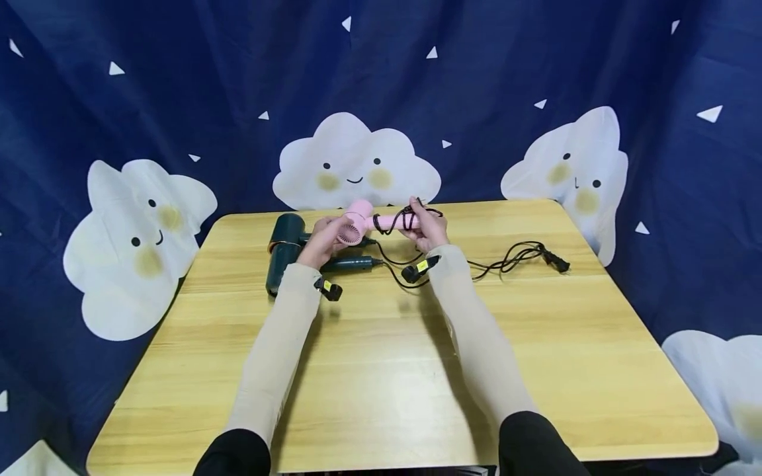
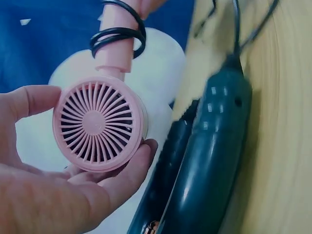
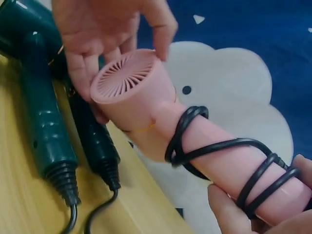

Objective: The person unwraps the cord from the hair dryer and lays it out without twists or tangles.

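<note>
Both hands hold a pink hair dryer [image 1: 358,217] above the far part of the table. My left hand [image 1: 323,242] grips its round head by the slotted intake grille [image 2: 93,123], thumb on one side and fingers on the other. The right hand [image 1: 430,228] grips the end of the handle [image 3: 214,146]. A black cord [image 3: 234,142] is wound loosely around that handle. Just beyond and below the left hand lie two dark green hair dryers [image 1: 286,248], side by side on the table, their handles [image 2: 209,141] pointing right.
Black cords [image 1: 506,264] run right from the green dryers to a plug [image 1: 555,261] on the wooden table [image 1: 381,383]. Behind the table's far edge hangs a dark blue curtain [image 1: 476,86] with smiling white clouds.
</note>
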The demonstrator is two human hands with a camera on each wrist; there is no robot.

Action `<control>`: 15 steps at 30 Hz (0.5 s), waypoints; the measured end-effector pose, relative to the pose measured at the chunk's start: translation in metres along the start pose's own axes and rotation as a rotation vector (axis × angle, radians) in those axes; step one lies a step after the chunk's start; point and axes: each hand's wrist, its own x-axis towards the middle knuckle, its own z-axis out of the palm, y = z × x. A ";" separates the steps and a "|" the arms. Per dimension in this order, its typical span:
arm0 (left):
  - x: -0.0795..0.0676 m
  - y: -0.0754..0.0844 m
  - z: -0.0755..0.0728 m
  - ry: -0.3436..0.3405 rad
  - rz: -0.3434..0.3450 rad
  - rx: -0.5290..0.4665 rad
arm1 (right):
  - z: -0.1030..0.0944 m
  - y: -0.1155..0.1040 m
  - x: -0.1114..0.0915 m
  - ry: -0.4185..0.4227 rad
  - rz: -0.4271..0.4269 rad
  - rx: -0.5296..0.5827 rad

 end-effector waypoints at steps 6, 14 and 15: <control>-0.023 0.001 0.007 0.063 0.032 -0.029 | -0.013 -0.007 -0.013 -0.094 0.001 -0.135; -0.050 -0.004 0.000 0.004 0.108 0.079 | -0.030 -0.001 -0.033 -0.221 -0.008 -0.030; -0.052 -0.005 -0.002 -0.023 0.134 0.093 | -0.031 0.000 -0.036 -0.237 -0.010 -0.008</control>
